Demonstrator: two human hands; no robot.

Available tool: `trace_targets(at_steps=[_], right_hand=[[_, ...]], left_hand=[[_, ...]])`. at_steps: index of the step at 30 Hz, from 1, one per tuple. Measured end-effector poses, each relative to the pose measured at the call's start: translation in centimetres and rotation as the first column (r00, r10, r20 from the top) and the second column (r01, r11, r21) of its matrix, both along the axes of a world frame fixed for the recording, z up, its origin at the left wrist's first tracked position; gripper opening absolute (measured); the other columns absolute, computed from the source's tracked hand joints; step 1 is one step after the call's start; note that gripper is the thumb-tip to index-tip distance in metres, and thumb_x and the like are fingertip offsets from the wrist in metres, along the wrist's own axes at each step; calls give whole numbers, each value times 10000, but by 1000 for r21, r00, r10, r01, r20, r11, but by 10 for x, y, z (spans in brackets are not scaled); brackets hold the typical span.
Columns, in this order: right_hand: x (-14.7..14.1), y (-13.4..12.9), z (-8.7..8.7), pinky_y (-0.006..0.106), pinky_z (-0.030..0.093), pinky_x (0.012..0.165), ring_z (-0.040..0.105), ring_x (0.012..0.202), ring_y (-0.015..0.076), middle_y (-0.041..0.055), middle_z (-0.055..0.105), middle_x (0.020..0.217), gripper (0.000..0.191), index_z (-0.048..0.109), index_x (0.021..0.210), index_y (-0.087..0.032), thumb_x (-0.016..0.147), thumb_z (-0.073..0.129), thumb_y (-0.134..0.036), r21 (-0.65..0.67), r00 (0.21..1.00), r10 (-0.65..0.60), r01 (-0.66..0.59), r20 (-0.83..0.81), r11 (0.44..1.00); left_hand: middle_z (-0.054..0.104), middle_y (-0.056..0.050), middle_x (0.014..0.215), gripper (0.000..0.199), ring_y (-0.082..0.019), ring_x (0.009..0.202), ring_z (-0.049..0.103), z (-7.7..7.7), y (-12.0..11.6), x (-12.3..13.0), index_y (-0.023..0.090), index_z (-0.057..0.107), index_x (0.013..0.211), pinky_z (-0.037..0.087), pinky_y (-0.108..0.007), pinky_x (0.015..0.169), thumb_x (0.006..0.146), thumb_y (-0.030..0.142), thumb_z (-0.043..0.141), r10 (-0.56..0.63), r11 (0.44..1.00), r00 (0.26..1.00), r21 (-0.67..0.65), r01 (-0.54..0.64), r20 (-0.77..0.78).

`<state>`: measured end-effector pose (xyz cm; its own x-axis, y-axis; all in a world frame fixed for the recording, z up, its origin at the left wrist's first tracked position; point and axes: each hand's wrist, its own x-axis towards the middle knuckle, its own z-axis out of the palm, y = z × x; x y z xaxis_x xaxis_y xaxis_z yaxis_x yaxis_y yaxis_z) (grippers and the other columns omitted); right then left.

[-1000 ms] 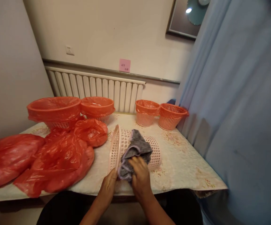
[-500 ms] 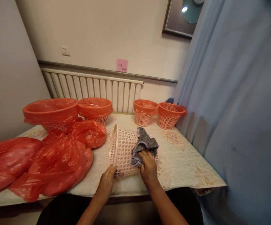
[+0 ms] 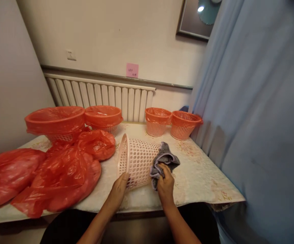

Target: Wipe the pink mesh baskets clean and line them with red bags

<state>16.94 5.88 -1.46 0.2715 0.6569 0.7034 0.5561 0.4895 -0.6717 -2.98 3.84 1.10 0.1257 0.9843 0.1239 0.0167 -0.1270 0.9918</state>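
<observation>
A pale pink perforated plastic basket (image 3: 143, 159) lies on its side in front of me, its open mouth facing left. My left hand (image 3: 119, 189) grips the basket's rim at the near lower edge, with the fingers partly hidden inside the mouth. In my right hand (image 3: 165, 186) is a bunched dark grey cloth (image 3: 168, 159) with a pale purple edge. The cloth presses against the base end of the basket and hides that end.
Red bags (image 3: 65, 173) lie heaped on the left of the floral-covered table (image 3: 197, 183). Behind stand red-lined baskets: a large one (image 3: 55, 118), a second (image 3: 103, 117), and two smaller ones (image 3: 155, 128) to the right. A blue curtain (image 3: 251, 118) hangs along the right side.
My right hand has slid the cloth rightward along the basket toward its base, uncovering more of the side. My left hand has shifted up slightly with the rim.
</observation>
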Motion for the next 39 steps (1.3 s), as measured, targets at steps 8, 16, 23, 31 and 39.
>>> trace_targets(at_steps=[8, 16, 23, 31, 39], right_hand=[[-74, -42, 22, 431, 391, 915, 496, 1113, 250, 102, 583, 1204, 425, 521, 1193, -178, 795, 378, -137, 104, 904, 233, -287, 359, 952], [-27, -20, -11, 464, 390, 912, 506, 1074, 257, 104, 604, 1142, 483, 556, 1132, -174, 701, 382, -44, 134, 899, 20, -87, 437, 987], [30, 3, -40, 459, 403, 970, 507, 1105, 244, 111, 609, 1103, 412, 584, 1087, -169, 743, 379, -71, 60, 965, -182, 173, 191, 983], [32, -3, -33, 428, 425, 937, 547, 1043, 243, 109, 632, 1066, 370, 609, 1052, -162, 737, 423, -111, -63, 981, -190, 191, 30, 979], [-24, -34, 14, 374, 440, 907, 557, 1020, 210, 71, 635, 1044, 367, 591, 1053, -191, 750, 411, -88, 13, 991, 117, -118, 61, 993]], left_hand=[[732, -79, 914, 401, -254, 890, 637, 8, 15, 0, 153, 663, 843, 482, -364, 893, 759, 517, 518, 102, 986, 995, 132, -98, -20], [736, -115, 951, 594, -267, 899, 667, 33, 4, 8, 114, 652, 981, 517, -379, 834, 856, 624, 373, 73, 996, 996, -45, -71, 47], [722, -111, 956, 569, -257, 856, 674, 20, 5, 18, 118, 621, 974, 537, -368, 787, 822, 641, 453, 36, 996, 992, -82, -26, 124], [711, -99, 954, 528, -271, 952, 629, 8, -1, 13, 125, 638, 982, 467, -387, 910, 860, 590, 422, 22, 998, 999, 53, -19, -40], [688, -98, 1095, 476, -271, 1102, 568, -14, -19, 8, 147, 658, 1020, 351, -400, 1056, 882, 518, 394, -42, 997, 993, 58, 48, -113]])
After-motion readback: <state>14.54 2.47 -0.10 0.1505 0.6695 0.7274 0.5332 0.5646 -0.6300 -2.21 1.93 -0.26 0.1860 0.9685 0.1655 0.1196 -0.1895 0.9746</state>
